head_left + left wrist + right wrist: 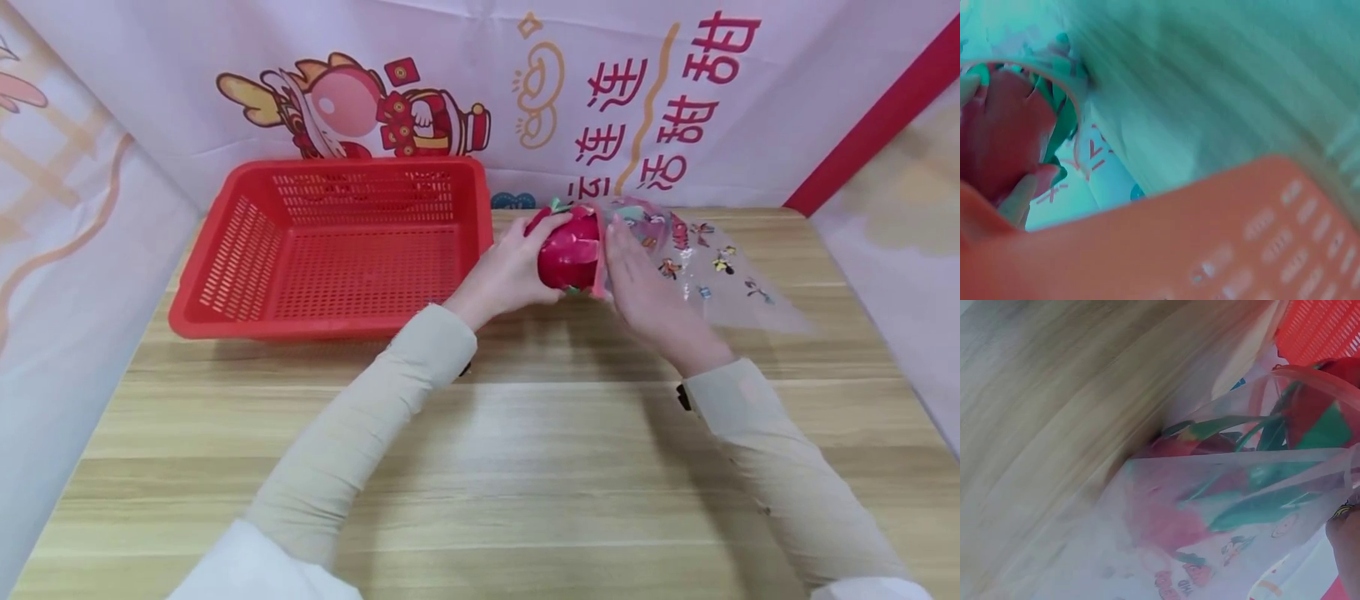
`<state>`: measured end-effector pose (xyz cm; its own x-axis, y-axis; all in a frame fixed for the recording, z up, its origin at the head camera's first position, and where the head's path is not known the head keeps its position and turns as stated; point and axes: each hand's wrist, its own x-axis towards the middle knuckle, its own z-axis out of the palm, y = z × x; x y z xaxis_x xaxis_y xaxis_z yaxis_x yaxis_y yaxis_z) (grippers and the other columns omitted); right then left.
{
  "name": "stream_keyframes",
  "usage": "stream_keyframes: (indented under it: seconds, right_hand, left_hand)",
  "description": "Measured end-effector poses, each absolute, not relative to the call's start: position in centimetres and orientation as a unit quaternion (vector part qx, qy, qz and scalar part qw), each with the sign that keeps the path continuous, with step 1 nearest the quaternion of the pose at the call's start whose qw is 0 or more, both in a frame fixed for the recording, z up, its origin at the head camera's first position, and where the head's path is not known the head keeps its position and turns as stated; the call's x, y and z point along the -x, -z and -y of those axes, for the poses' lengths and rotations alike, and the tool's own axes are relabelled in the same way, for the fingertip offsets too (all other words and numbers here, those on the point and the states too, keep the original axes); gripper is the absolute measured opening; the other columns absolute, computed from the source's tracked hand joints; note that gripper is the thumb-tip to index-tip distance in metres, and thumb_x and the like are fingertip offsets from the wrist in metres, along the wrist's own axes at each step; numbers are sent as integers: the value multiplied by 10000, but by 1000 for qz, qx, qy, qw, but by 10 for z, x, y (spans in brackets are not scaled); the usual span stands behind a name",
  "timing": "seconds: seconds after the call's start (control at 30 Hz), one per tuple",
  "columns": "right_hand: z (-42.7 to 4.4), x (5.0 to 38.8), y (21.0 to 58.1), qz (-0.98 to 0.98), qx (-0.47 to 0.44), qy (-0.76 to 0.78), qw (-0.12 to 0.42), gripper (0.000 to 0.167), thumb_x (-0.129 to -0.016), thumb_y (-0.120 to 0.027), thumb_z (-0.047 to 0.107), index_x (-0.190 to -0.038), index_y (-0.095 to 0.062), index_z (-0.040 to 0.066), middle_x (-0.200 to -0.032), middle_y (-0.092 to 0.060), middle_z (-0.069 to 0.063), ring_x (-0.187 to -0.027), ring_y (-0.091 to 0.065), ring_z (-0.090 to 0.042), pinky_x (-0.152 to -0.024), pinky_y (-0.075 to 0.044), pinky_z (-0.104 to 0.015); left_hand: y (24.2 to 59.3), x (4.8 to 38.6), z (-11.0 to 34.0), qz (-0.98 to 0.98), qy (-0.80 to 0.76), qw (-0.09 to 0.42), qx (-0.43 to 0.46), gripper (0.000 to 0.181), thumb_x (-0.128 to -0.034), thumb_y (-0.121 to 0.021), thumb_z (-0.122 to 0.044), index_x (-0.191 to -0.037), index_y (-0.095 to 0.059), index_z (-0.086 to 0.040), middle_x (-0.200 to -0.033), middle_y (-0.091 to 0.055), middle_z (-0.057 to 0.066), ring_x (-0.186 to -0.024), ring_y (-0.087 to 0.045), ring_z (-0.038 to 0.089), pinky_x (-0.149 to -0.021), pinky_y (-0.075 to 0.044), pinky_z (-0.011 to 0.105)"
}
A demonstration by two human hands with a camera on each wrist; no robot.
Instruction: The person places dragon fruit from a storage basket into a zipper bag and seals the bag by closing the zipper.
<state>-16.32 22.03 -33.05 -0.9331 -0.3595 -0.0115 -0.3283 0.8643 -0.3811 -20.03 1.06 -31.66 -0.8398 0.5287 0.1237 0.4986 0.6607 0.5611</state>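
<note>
My left hand (pixel 517 271) grips a magenta dragon fruit (pixel 572 250) with green tips, fingers over its top and thumb low at its side. The fruit sits at the mouth of a clear plastic bag (pixel 727 287) with a pink rim and small cartoon prints. At that rim, my right hand (pixel 648 300) holds the bag, its fingers extended along the side; its thumb is hidden in the head view. Through the plastic in the right wrist view, more red and green shapes (pixel 1172 515) show inside the bag, their kind unclear.
A red perforated plastic basket (pixel 180 321) stands to the left, close to my left hand. Beneath everything is a wood-grain table (pixel 525 467). A printed white cloth (pixel 525 92) hangs along the back, with more cloth at both sides.
</note>
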Motion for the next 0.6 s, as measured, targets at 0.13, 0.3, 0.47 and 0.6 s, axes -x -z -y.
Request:
stream_keyframes:
  seconds: [0.13,0.3,0.47,0.6]
  right_hand:
    - [-223,157,334,-969,225,102,-25,818,-1003,-408,203,-1483,241,74,-1588,201,-147,-1493,106,-309,-1215,-99,-490]
    - [-224,155,335,-969,222,98,-42,796,-1015,-391,240,-1482,222,39,-1582,206,-166,-1489,139,-288,-1220,-82,-474]
    - [-224,156,334,-971,206,115,-41,811,-1015,-395,273,-1483,233,62,-1590,191,-153,-1490,147,-261,-1217,-93,-483]
    - [-223,158,333,-971,206,115,-48,819,-1013,-397,287,-1485,241,84,-1586,224,-112,-1493,138,-259,-1218,-95,-477]
  left_hand:
    - [320,198,-19,-911,-331,32,-243,949,-697,-844,-316,-1465,-293,-239,-1431,-397,101,-1301,-425,222,-971,-520,375]
    - [316,199,-29,-891,-413,68,-177,934,-723,-820,-354,-1459,-260,-226,-1412,-437,50,-1270,-442,178,-995,-503,354]
    - [314,199,-34,-880,-438,77,-169,987,-738,-813,-326,-1483,-181,-184,-1449,-388,37,-1303,-407,167,-1005,-497,340]
    - [317,196,-33,-870,-448,97,-182,1049,-761,-796,-315,-1517,-85,-165,-1496,-323,38,-1347,-360,165,-1055,-458,346]
